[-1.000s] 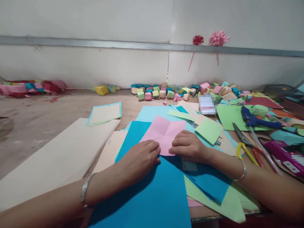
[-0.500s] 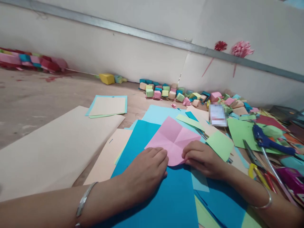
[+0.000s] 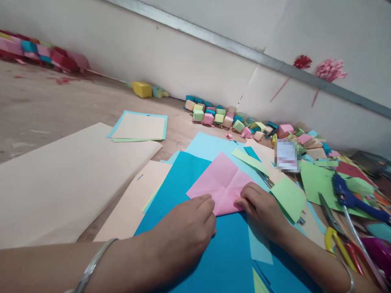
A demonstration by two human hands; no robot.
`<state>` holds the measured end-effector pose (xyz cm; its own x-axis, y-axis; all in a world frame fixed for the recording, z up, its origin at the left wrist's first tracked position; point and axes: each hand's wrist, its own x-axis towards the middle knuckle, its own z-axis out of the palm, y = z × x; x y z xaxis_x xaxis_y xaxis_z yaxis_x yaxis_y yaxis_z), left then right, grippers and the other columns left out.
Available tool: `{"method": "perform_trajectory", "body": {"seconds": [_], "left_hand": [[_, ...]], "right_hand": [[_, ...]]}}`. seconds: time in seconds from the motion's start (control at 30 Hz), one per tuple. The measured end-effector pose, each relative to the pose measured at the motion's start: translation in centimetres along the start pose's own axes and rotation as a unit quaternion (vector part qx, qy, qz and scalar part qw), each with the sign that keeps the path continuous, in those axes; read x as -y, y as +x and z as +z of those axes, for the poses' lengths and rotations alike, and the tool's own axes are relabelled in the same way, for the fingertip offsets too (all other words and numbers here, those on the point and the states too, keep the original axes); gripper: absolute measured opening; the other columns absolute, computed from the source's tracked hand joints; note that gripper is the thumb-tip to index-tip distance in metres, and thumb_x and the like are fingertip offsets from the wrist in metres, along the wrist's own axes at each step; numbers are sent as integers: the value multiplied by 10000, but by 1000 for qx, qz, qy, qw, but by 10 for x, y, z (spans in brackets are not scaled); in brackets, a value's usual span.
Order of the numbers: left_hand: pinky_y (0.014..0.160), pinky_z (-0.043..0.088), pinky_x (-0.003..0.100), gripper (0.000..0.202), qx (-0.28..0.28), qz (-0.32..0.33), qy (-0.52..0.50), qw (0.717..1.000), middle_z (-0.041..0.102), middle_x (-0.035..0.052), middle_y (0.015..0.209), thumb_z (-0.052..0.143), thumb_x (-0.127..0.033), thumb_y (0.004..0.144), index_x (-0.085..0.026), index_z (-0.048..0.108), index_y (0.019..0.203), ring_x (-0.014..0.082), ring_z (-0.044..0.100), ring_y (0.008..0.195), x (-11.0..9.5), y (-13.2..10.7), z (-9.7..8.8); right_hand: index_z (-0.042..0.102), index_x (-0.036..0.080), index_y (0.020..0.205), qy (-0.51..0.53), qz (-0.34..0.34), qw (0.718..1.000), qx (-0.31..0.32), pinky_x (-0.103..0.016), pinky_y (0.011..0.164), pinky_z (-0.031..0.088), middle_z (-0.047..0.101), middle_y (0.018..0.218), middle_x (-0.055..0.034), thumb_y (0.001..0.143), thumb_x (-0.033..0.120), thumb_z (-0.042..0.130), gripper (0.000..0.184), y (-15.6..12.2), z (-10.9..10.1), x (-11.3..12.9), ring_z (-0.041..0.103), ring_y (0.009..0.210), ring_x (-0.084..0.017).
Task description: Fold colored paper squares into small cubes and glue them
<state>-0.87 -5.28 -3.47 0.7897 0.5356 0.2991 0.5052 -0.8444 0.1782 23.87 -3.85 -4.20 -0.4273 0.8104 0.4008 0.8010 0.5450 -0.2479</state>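
Observation:
A square of pink paper [image 3: 221,173] with crossing crease lines lies over a large blue sheet [image 3: 229,252]. My left hand [image 3: 189,232] is closed at its near left edge, fingers curled and thumb tucked low; the fingertips partly hide that edge. At the near right side, my right hand [image 3: 261,203] pinches the pink paper between thumb and fingers. The paper's near edge between the hands looks straight. Light green paper [image 3: 288,198] lies just right of my right hand.
Scissors [image 3: 332,228] with yellow and red handles and a blue glue gun [image 3: 345,195] lie at right. Small folded paper blocks [image 3: 218,116] line the wall. A big cream sheet [image 3: 76,183] and a paper stack [image 3: 140,126] are at left.
The pink paper's near edge, rounded before, is now straight between my hands. My right hand has shifted slightly along its right side. The whole view has tilted a little.

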Motion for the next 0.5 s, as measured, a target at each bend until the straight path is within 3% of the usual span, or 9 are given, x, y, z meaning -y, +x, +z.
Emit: {"method": "perform_trajectory", "body": {"seconds": [0.23, 0.5], "left_hand": [[634, 448, 331, 199, -8, 6, 8, 1000, 559, 76, 757, 442, -132, 931, -143, 583, 792, 184, 476, 680, -1, 0, 1], [589, 386, 322, 187, -25, 35, 53, 998, 556, 61, 730, 460, -130, 926, -162, 547, 763, 190, 464, 672, 4, 5, 2]], "right_hand": [[449, 207, 670, -45, 0, 999, 7, -289, 626, 408, 522, 735, -44, 970, 400, 466, 358, 0, 3, 0, 503, 663, -160], [452, 208, 659, -62, -14, 998, 16, -276, 601, 417, 517, 730, -36, 966, 388, 479, 356, 4, 2, 0, 489, 647, -149]]}}
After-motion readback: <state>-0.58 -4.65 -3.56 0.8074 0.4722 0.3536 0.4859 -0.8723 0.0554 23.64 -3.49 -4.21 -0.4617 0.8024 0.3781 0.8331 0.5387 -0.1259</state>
